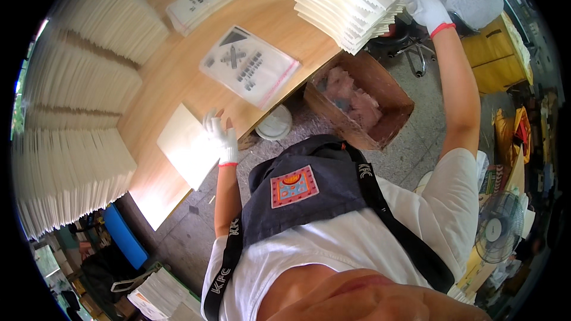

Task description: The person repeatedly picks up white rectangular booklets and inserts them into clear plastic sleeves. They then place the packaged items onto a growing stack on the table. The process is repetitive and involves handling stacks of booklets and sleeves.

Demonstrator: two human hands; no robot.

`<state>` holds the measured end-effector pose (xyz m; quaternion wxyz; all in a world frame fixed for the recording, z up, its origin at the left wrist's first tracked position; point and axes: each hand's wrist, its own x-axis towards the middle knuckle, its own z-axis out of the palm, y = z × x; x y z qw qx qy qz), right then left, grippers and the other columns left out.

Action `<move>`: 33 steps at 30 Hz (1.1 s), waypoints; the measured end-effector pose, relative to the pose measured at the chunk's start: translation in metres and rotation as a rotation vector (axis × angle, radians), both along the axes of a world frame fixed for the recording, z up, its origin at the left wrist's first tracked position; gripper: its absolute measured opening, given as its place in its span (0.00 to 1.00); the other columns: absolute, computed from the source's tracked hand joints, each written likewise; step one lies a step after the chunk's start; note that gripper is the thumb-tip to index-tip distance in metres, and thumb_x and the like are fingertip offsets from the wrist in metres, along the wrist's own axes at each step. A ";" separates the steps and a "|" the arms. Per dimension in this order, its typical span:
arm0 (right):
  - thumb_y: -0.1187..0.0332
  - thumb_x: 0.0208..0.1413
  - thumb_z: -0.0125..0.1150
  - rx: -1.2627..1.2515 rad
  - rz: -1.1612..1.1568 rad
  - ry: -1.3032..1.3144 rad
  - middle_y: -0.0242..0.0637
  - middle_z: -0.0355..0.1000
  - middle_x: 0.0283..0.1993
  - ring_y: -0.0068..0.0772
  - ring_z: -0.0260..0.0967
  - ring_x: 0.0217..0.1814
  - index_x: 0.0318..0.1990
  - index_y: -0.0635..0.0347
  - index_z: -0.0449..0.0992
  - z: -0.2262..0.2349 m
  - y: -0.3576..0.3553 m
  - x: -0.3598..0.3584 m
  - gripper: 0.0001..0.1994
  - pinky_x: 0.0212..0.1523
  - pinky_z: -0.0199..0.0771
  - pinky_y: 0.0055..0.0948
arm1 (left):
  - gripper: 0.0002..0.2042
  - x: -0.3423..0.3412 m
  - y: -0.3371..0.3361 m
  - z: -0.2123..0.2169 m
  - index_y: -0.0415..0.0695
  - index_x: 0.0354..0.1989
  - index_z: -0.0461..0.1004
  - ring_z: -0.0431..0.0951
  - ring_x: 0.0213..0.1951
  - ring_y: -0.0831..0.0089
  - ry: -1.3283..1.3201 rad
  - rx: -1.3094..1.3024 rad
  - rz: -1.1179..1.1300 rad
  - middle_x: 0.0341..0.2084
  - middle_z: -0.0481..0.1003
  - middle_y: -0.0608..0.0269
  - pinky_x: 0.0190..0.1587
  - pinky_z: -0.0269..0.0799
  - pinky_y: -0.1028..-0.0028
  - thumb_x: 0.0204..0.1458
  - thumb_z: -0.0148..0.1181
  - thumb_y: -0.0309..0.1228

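A: What writing is recorded?

B: Dark printed characters are carried by the clear-wrapped packet (pixel 247 71) on the worktop (pixel 175 77). Pale lettering is repeated along the black straps (pixel 226 264); neither is transcribed.

A: Materials and shapes?

B: Wood grain is noted on the worktop. White knitted gloves (pixel 436 15) are worn, red-cuffed. Off-white paper is piled in a tall stack (pixel 342 9), its side ridged in layers.

A: And the paper under the left grip (pixel 220 135)?

B: The cream sheet (pixel 185 147), plain and rectangular, is laid flat at the worktop's near edge. Its right side is overlapped by that grip, fingers loosely spread. The right grip (pixel 421 5) is held at the stack's edge; whether paper is pinched could not be determined.
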<state>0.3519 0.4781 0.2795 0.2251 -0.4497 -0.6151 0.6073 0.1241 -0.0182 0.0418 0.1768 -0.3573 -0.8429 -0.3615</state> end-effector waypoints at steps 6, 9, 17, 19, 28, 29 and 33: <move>0.59 0.57 0.50 -0.015 0.012 -0.008 0.25 0.67 0.27 0.14 0.56 0.16 0.42 0.54 0.67 -0.002 0.001 0.000 0.11 0.11 0.52 0.12 | 0.14 0.009 0.048 0.011 0.43 0.38 0.72 0.66 0.52 0.57 0.007 -0.006 -0.153 0.46 0.70 0.58 0.54 0.61 0.64 0.39 0.60 0.20; 0.60 0.57 0.50 -0.046 0.017 -0.004 0.24 0.66 0.25 0.15 0.56 0.15 0.39 0.53 0.67 -0.008 -0.006 -0.003 0.09 0.11 0.53 0.13 | 0.15 0.012 0.059 0.007 0.43 0.38 0.71 0.66 0.52 0.58 0.014 0.000 -0.188 0.46 0.70 0.60 0.54 0.63 0.64 0.38 0.60 0.19; 0.62 0.57 0.50 -0.160 -0.004 0.167 0.23 0.63 0.19 0.18 0.57 0.13 0.31 0.52 0.66 -0.010 0.001 -0.008 0.06 0.10 0.54 0.15 | 0.16 0.015 0.059 0.000 0.44 0.40 0.71 0.66 0.53 0.58 -0.008 -0.039 -0.228 0.47 0.70 0.61 0.53 0.63 0.64 0.39 0.60 0.19; 0.63 0.56 0.50 -0.208 -0.013 0.256 0.23 0.62 0.17 0.19 0.57 0.12 0.29 0.51 0.66 -0.013 0.009 -0.013 0.07 0.09 0.55 0.16 | 0.15 0.015 0.061 0.001 0.44 0.40 0.71 0.66 0.52 0.58 -0.028 -0.050 -0.243 0.47 0.70 0.60 0.53 0.63 0.64 0.40 0.59 0.21; 0.69 0.56 0.48 -0.315 0.277 0.658 0.26 0.62 0.17 0.23 0.59 0.14 0.30 0.53 0.68 -0.023 0.062 -0.024 0.04 0.13 0.62 0.22 | 0.17 -0.002 0.110 -0.004 0.48 0.43 0.69 0.69 0.48 0.54 -0.112 -0.685 -0.222 0.48 0.69 0.58 0.48 0.66 0.62 0.43 0.57 0.36; 0.69 0.56 0.48 -0.313 0.235 0.663 0.26 0.62 0.18 0.22 0.58 0.14 0.32 0.54 0.68 -0.015 0.048 -0.028 0.03 0.12 0.59 0.20 | 0.17 -0.003 0.111 -0.006 0.48 0.43 0.69 0.69 0.47 0.54 -0.120 -0.720 -0.204 0.47 0.69 0.58 0.47 0.67 0.61 0.42 0.57 0.35; 0.70 0.57 0.51 -0.294 0.047 0.670 0.27 0.62 0.23 0.14 0.52 0.13 0.44 0.60 0.69 0.017 -0.032 -0.012 0.09 0.09 0.49 0.12 | 0.19 -0.015 0.112 -0.014 0.48 0.42 0.69 0.70 0.44 0.55 -0.132 -0.740 -0.182 0.45 0.68 0.58 0.41 0.70 0.60 0.38 0.59 0.34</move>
